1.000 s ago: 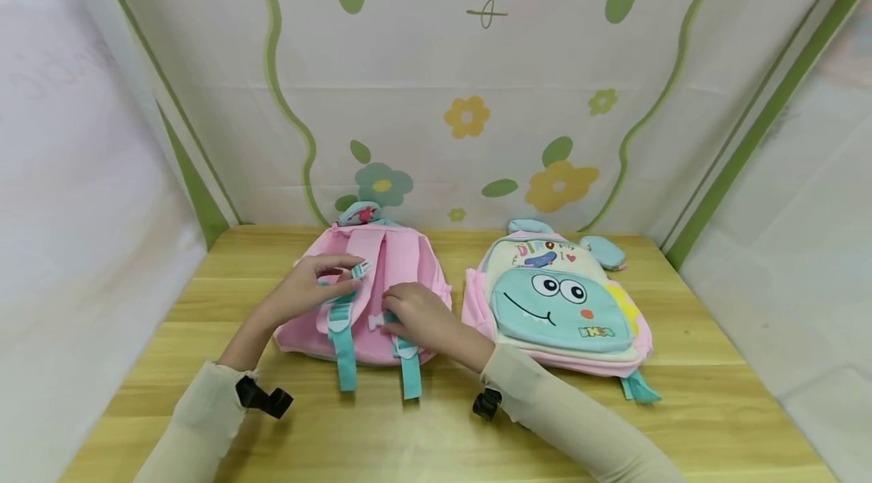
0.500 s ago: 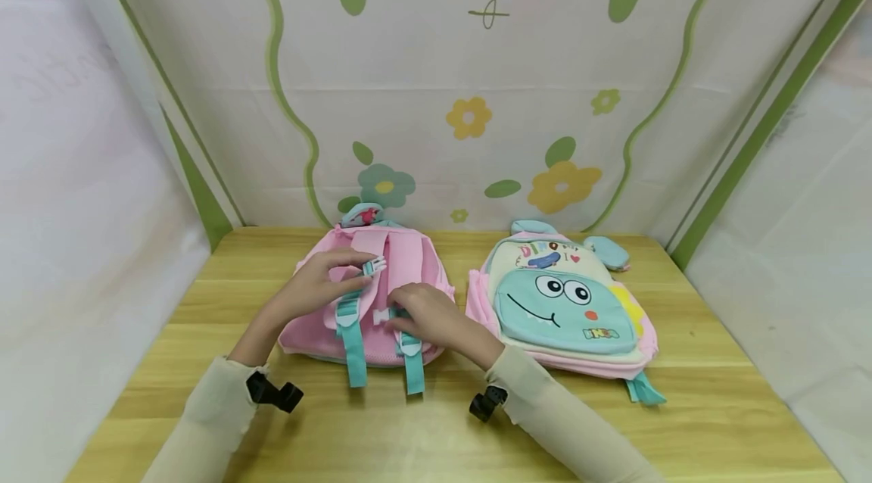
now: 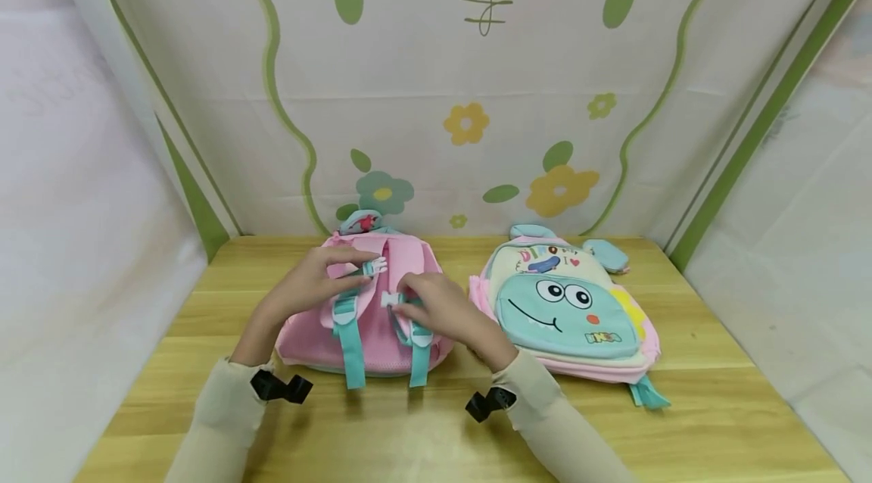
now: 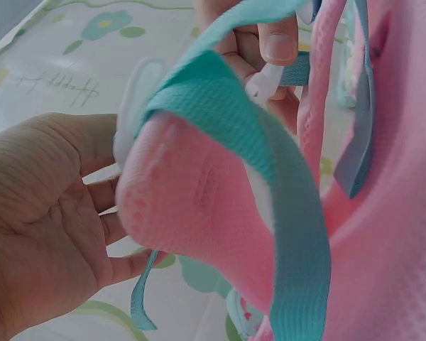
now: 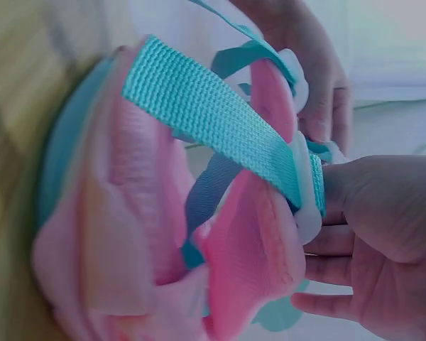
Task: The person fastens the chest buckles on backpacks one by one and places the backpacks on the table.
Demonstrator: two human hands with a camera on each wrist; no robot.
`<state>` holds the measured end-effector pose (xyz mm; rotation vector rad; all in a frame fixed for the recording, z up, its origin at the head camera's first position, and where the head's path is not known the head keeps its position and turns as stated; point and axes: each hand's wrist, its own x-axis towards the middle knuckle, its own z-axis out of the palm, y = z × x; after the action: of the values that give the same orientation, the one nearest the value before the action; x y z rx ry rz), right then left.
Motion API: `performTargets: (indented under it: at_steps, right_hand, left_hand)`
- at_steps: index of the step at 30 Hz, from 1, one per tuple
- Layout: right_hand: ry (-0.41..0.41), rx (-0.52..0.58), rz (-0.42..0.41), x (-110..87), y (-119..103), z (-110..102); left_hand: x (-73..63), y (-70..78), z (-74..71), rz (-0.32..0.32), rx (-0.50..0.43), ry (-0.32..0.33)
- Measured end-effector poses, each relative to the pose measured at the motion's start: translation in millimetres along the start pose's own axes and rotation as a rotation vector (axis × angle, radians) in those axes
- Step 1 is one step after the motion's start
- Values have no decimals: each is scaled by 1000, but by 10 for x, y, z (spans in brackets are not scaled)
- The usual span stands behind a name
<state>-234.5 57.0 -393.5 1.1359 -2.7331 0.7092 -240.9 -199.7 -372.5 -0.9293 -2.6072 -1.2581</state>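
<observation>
Left hand (image 3: 306,282) pinches a pronged clip (image 3: 376,266), right hand (image 3: 443,305) pinches another white clip (image 3: 390,300), and the neighbouring backpack (image 3: 559,316) reads "DINO"!

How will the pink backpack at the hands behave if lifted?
The pink backpack will probably sag: it looks soft and padded. Its teal webbing likely flexes easily, judging by its curves. Rolling seems unlikely, as it lies broad side down on the table.
</observation>
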Motion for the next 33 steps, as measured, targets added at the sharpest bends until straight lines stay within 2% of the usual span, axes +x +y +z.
performTargets:
  at_steps: [7, 15, 21, 25, 33]
  right_hand:
    - [56, 78, 58, 8, -10, -237]
    - [114, 181, 71, 35, 14, -332]
    - [149, 190, 30, 48, 30, -314]
    - [140, 178, 12, 61, 39, -296]
    - [118, 122, 39, 69, 32, -269]
  left_hand:
    - [64, 68, -67, 4, -5, 15]
    - [36, 116, -74, -8, 1, 22]
    - [31, 104, -48, 13, 20, 5]
    - [34, 93, -30, 25, 7, -20]
    - [40, 81, -14, 62, -14, -45]
